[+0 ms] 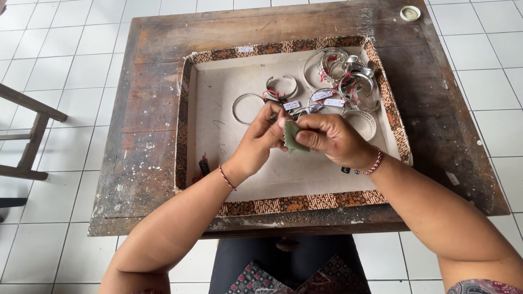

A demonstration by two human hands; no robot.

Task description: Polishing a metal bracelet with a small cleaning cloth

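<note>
Where the white tiled floor (65,65) meets the left edge of the view, part of a wooden stool (30,136) shows beside a worn, paint-flecked wooden table (147,147). On the table lies a shallow cardboard tray (218,125) with a batik-patterned rim. Above the tray's middle the left hand (261,136), a red cord at its wrist, has its fingers closed on a small silver piece that is mostly hidden, so what kind of piece it is cannot be told. Touching it, the right hand (327,139) pinches a small green cloth (293,137) between thumb and fingers, pressed against that piece. Behind the hands, silver bangles (348,76) with white paper tags and red thread lie heaped in the tray's far right corner, one plain bangle (245,108) apart to the left. A small round lid (410,13) sits at the table's far right corner.
</note>
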